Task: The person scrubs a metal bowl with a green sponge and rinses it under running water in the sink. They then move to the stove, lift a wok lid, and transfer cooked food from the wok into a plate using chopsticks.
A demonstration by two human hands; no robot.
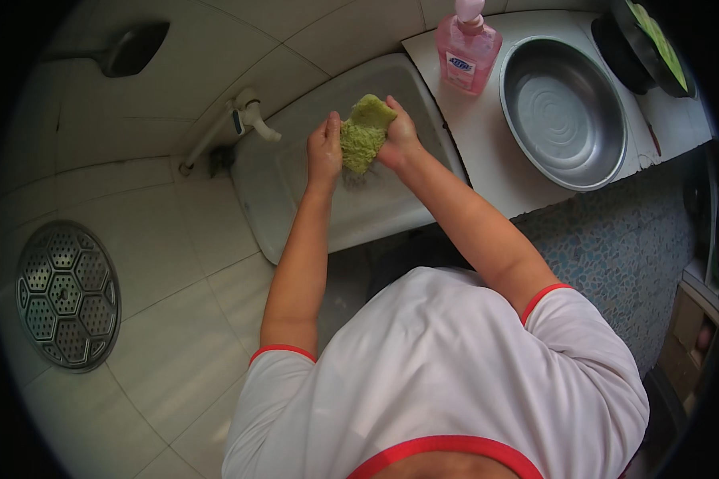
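A green cloth point(364, 136), rough and fluffy in its lower part and smoother at the top, is held up between my two hands. My left hand point(325, 151) grips its left edge, thumb pointing up. On the opposite edge, my right hand point(401, 136) has its thumb near the top corner. Both hands are over the basin of a white sink point(287, 185). Below the cloth, the drain area looks dark and is partly hidden. To the left, a white plastic tap point(257, 120) with a blue handle reaches over the sink; no water stream shows.
A pink pump soap bottle point(468, 54) stands on the white counter point(491, 161) beside a large metal bowl point(566, 114). Dark pans point(626, 54) sit at its far right. A spatula point(135, 51) and a perforated steamer plate point(69, 296) hang against the tiled wall.
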